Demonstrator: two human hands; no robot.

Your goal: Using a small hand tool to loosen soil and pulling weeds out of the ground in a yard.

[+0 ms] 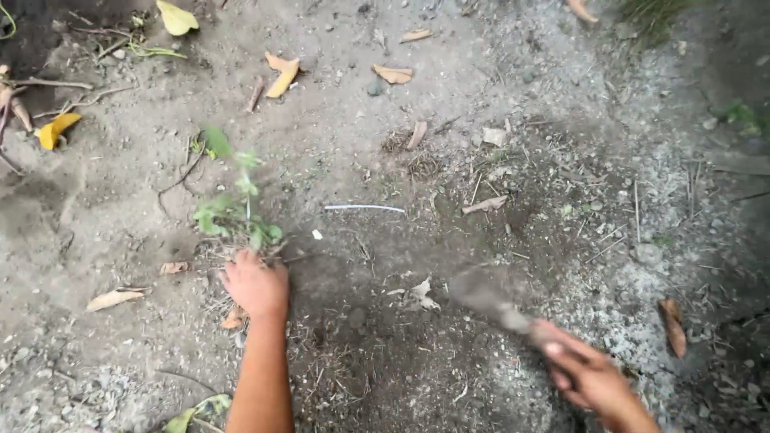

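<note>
Bare grey soil [497,120], strewn with dry yellow leaves [282,74], twigs and small stones, filled the whole view. Toward the left, a small green weed [233,210] stood in the ground, its stem rising up the frame and away from the person, so its long axis ran roughly near-to-far. The left hand [255,285] was clenched around the base of that weed, at the tuft of dry roots and stalks where it met the soil. The plant appeared still rooted, so the pulling or cutting looked not yet done. To the right, the right hand [589,375] gripped the handle of a blurred, dark-bladed tool [481,295], whose blade pointed up and left toward the weed but lay well apart from it.
</note>
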